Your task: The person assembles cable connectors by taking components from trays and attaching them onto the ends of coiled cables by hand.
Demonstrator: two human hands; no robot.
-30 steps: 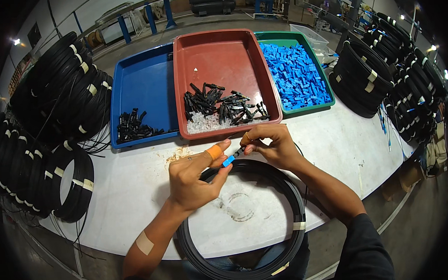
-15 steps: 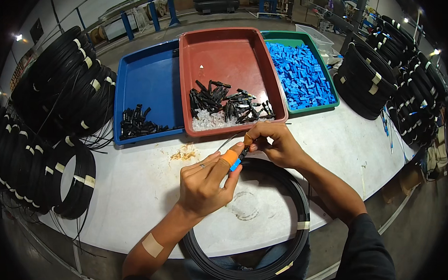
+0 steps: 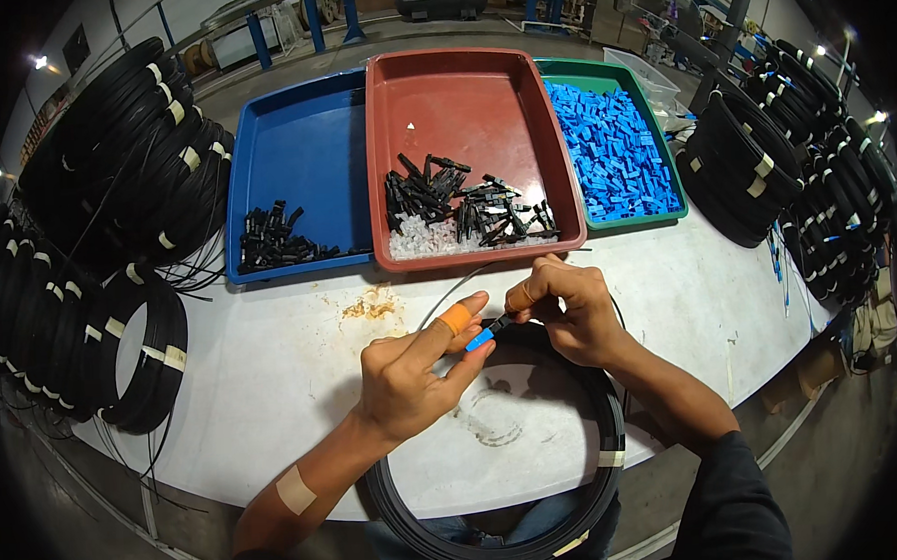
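Note:
A small cable connector point(image 3: 480, 340), blue at one end and black at the other, is between my two hands over the middle of the table. My left hand point(image 3: 409, 370) holds the blue end between thumb and fingers, its orange-taped index finger raised off it. My right hand point(image 3: 576, 314), also with orange tape on a finger, pinches the black end. The fingertips hide part of that end. Below, a coil of black cable point(image 3: 608, 413), bound with pale tape, lies over the table's near edge and my lap.
Ahead stand a blue tray point(image 3: 297, 141) with black parts, a red tray point(image 3: 461, 99) with black parts and clear bits, and a green tray point(image 3: 678, 195) of blue pieces. Stacked black cable coils point(image 3: 113, 164) crowd the left; more coils point(image 3: 739, 162) stand right. Brownish crumbs point(image 3: 371, 303) dot the table.
My left index finger has lifted off the connector, baring more of its blue end. My right hand has shifted slightly right and down, and more of the black part shows.

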